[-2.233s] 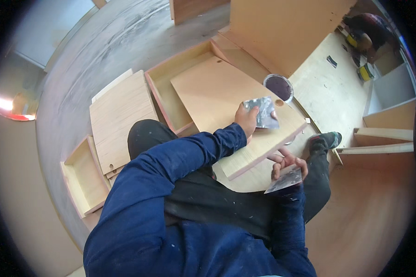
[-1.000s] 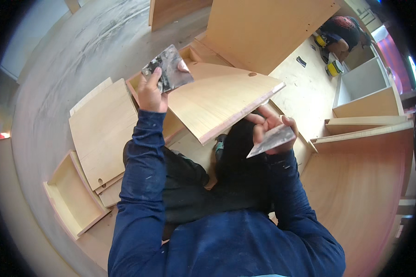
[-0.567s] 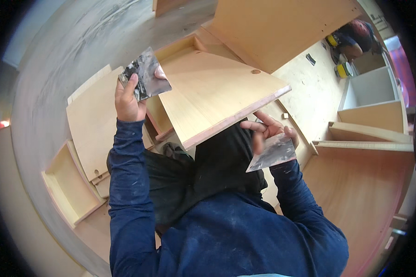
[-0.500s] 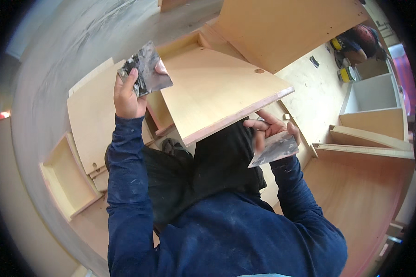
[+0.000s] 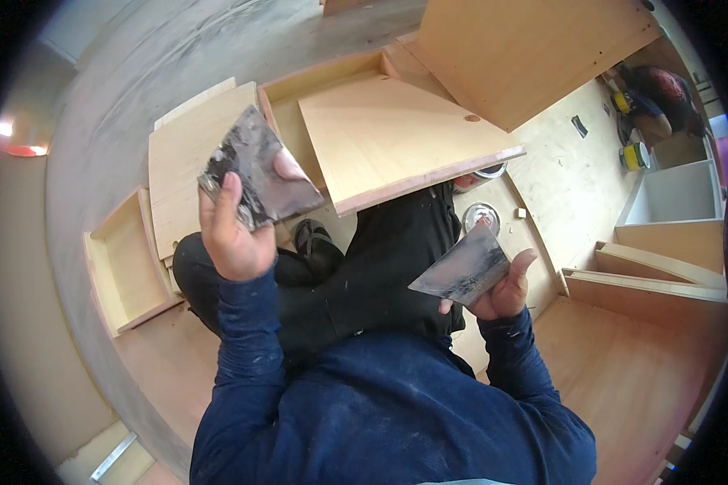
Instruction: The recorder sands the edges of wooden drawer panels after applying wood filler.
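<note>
The left hand (image 5: 239,242), at 9 o'clock from the middle, is closed on a grey, flat, four-sided metal plate (image 5: 263,174) with dark and white smears, up at 10 o'clock. The right hand (image 5: 505,297), at 4 o'clock, holds a second grey metal plate (image 5: 465,265) on its fingers, thumb sticking up off it. The hands are well apart.

The second plate could slip, because that thumb isn't pinning it. The pale, flat wooden board (image 5: 412,133) at 1 o'clock could get scratched if a plate corner hits it, and a knee bump might tip it.

At 11 o'clock, a pale wooden drawer (image 5: 289,121) is partly under the board; I see just its wood inside. So too a small pale wooden drawer (image 5: 129,271) at 9 o'clock. At 2 o'clock, the board hides what's in a round red tin (image 5: 477,179). Just beside it, a round silver dish or lid (image 5: 482,215) has a reddish blob.
</note>
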The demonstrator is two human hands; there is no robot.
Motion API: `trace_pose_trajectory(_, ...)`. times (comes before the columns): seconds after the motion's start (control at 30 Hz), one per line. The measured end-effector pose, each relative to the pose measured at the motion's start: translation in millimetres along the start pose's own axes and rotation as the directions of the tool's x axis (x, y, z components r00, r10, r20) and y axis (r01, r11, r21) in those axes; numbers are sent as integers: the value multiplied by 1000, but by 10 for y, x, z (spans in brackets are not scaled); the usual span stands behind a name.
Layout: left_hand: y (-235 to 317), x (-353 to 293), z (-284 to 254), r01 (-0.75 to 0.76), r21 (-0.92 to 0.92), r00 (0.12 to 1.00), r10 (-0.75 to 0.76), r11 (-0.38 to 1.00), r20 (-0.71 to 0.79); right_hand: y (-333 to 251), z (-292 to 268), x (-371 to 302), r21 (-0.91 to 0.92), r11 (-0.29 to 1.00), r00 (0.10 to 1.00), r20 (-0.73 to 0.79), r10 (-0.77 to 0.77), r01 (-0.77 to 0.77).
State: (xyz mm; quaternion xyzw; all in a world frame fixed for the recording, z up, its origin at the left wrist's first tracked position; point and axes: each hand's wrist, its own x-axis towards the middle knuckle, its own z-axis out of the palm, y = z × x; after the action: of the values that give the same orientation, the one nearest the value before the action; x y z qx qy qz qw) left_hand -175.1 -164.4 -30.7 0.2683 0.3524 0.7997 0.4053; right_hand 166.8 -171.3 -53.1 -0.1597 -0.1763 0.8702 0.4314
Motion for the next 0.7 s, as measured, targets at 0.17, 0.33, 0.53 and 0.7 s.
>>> trace_pose_trajectory(0.17,-109,-452,194,-20,-18,999,19,1000,-40,-252,429,-71,-855,380,935,327,-135,353)
trace_pose_trajectory(0.33,-211,-606,353,-48,51,997,51,998,-51,-209,898,-2,-698,-608,843,531,-86,378)
trace_pose_trajectory(0.53,-217,-777,453,-78,281,991,107,957,-86,-57,1046,174,-566,-736,788,611,-71,372)
trace_pose_trajectory(0.7,-120,-734,568,-106,488,975,187,867,-119,53,896,156,-545,-726,829,556,60,418)
